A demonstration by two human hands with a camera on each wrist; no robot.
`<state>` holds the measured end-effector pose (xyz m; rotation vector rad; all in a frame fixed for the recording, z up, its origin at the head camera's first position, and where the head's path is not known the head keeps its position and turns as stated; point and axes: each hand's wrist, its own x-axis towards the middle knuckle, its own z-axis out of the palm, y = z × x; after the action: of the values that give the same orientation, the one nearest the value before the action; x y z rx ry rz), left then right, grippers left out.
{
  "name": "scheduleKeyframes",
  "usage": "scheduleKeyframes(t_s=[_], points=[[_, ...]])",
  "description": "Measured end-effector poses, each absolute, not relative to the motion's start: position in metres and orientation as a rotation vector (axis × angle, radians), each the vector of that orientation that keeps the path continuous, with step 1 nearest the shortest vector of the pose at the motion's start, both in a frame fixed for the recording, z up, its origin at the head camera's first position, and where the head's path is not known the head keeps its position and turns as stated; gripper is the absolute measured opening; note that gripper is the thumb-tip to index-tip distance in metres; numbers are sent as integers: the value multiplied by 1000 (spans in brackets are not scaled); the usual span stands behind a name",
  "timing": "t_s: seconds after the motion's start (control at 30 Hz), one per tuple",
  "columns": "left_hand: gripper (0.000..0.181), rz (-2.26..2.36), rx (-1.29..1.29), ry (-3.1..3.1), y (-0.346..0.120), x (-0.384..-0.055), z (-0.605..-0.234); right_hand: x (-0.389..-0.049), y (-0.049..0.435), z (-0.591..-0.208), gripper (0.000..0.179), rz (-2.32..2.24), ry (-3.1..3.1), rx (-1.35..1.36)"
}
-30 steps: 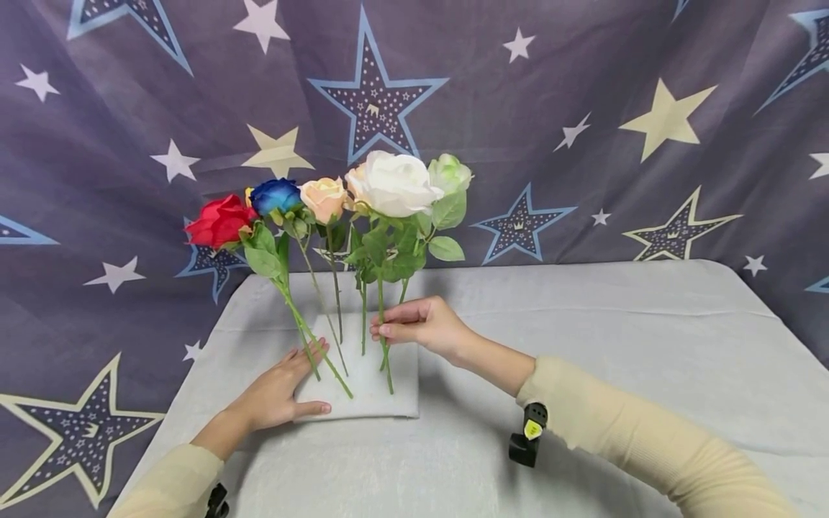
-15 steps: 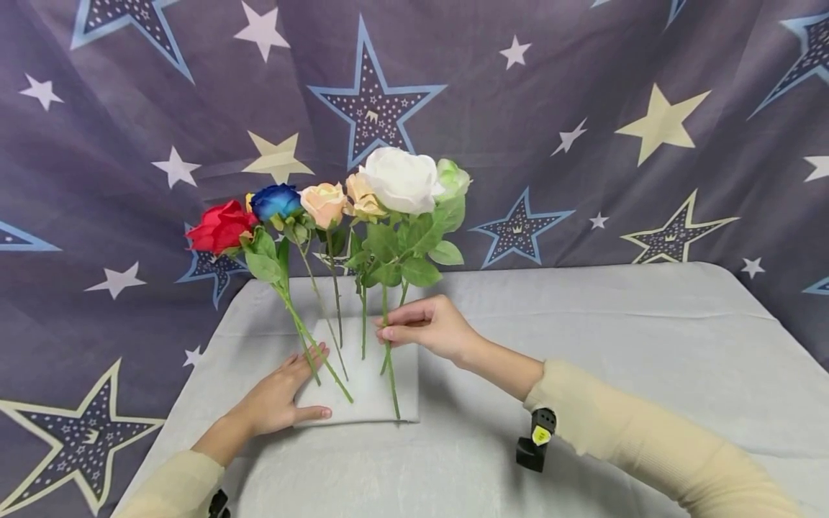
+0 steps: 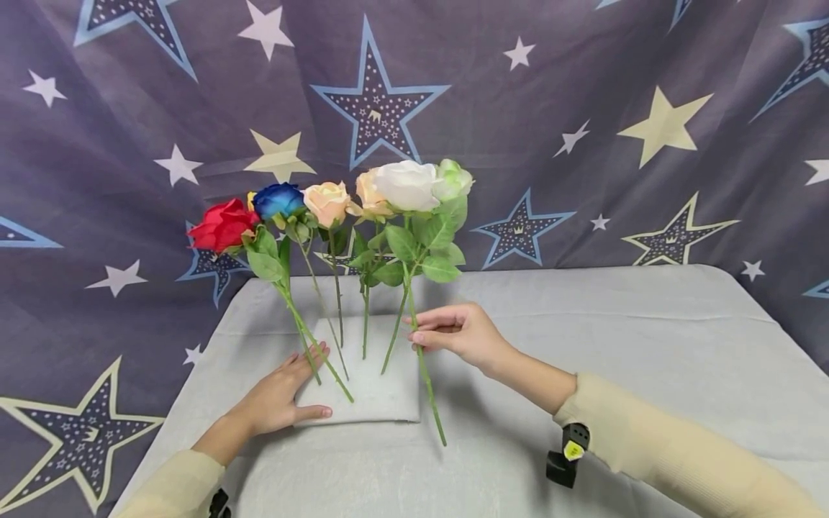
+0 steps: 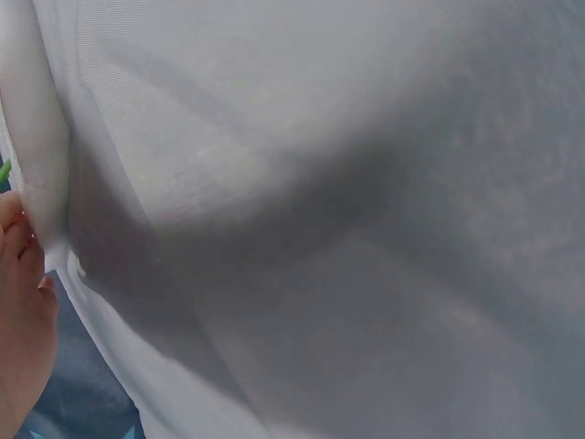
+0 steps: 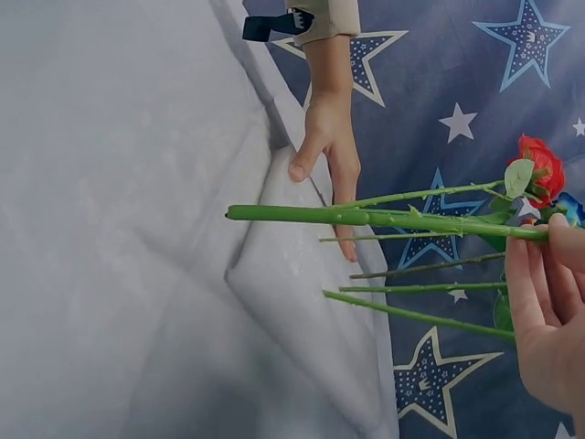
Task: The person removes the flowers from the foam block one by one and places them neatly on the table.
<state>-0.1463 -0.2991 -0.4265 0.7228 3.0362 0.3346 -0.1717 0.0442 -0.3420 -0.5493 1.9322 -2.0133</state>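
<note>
Stars, pale and blue-edged, fill the dark backdrop [image 3: 563, 57] behind our grey-white table [image 3: 615, 338], and straight to the right hand [image 3: 463, 332] we go! Thumb and fingertips pinch the green stem of the white rose [image 3: 408, 185], the bloom up high, the stem slanting down past the near right corner of a pale block [image 3: 382, 399]. We have the cut end out over the tablecloth, clear of the block in the head view; whether it touches the cloth we can't tell.

Just right of that white bloom, touching it in our view, sits the green-tinged rose [image 3: 453, 180]; on its left, a peach rose [image 3: 369, 193], then a second peach rose [image 3: 326, 203]. Further along we get the blue rose [image 3: 277, 200] (a sliver of yellow petal [image 3: 251, 200] peeks out beside it) and, at the far left, the red rose [image 3: 223, 225] on a leaning stem. Their stems run down to the block.

And there's our left hand [image 3: 278, 396], fingers straight, thumb spread, resting along the block's left side! Cream sleeves [image 3: 680, 439] cover both our arms, a black device [image 3: 563, 457] hanging near the right cuff.
</note>
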Motion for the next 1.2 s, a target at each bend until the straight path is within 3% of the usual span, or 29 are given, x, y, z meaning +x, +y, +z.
scheduleKeyframes(t_s=[0.97,1.2], points=[[101,383,727,3023,-301,-148,-429,-149,127,-362,44,-1961,2067,-509],[103,378,698,3015,-303,-150,-430,-151,154,-368,21,-1981,2094,-455]])
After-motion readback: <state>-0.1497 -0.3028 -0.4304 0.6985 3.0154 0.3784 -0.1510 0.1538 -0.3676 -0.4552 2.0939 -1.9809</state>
